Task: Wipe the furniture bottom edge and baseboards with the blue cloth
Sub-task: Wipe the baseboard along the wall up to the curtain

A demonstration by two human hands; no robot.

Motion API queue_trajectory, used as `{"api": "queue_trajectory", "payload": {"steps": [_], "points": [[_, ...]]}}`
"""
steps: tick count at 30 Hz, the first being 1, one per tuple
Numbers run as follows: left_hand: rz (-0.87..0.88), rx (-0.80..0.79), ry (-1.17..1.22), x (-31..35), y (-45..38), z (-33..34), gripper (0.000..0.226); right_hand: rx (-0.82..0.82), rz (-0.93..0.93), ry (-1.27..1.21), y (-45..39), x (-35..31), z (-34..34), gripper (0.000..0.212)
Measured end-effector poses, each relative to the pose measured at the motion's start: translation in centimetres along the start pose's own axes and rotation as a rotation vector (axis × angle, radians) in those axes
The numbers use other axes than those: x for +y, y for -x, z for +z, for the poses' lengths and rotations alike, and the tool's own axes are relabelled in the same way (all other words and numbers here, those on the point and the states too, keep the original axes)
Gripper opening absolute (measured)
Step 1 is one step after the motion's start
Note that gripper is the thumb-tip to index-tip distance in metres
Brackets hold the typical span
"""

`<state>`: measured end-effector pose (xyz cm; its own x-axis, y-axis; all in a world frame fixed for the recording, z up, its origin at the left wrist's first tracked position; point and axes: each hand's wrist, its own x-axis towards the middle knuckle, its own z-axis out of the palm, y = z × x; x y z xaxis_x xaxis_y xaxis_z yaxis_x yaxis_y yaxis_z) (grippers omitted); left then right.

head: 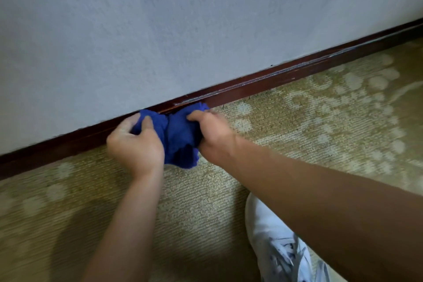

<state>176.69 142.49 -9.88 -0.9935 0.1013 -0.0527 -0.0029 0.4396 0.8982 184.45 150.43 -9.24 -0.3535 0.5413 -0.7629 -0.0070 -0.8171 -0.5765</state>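
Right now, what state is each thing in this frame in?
blue cloth: bunched, gripped by both hands, top edge against the baseboard.
left hand: gripping the cloth.
right hand: gripping the cloth.
baseboard: dusty grey streak along its ledge right of the cloth.
white shoe: laced, on the carpet.

No legible text, labels, brand marks, numbers or signs in the head view. Checked wall, baseboard, carpet, cloth and shoe: none bears readable lettering.
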Motion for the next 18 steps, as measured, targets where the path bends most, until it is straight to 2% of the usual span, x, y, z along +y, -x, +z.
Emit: {"api": "queue_trajectory", "payload": {"steps": [2,5,7,10,13,15,18], "points": [[0.062,-0.049,-0.052,1.0,1.2,1.0,0.025,0.06,-0.028,0.002,-0.3,-0.8,-0.4,0.03],[0.177,-0.149,-0.151,2.8,3.5,3.4,0.021,0.244,-0.072,0.017,-1.1,-2.5,-2.7,0.025],[0.172,-0.142,-0.126,3.6,4.8,4.5,0.018,0.329,-0.08,0.014,-1.5,-2.7,-3.4,0.007],[0.179,-0.085,-0.074,2.9,6.0,5.0,0.016,0.376,-0.072,0.006,-2.2,-2.2,-2.5,0.013],[0.183,-0.055,-0.076,2.2,6.4,5.3,0.017,0.414,-0.102,0.042,-3.4,-2.0,-1.6,0.006],[0.074,-0.011,-0.058,2.2,6.5,5.2,0.022,0.403,-0.118,0.05,-4.1,-1.8,-1.7,0.006],[-0.314,0.066,-0.011,2.2,6.7,4.4,0.045,0.389,-0.172,0.06,-4.6,-1.6,-2.7,0.014]]}}
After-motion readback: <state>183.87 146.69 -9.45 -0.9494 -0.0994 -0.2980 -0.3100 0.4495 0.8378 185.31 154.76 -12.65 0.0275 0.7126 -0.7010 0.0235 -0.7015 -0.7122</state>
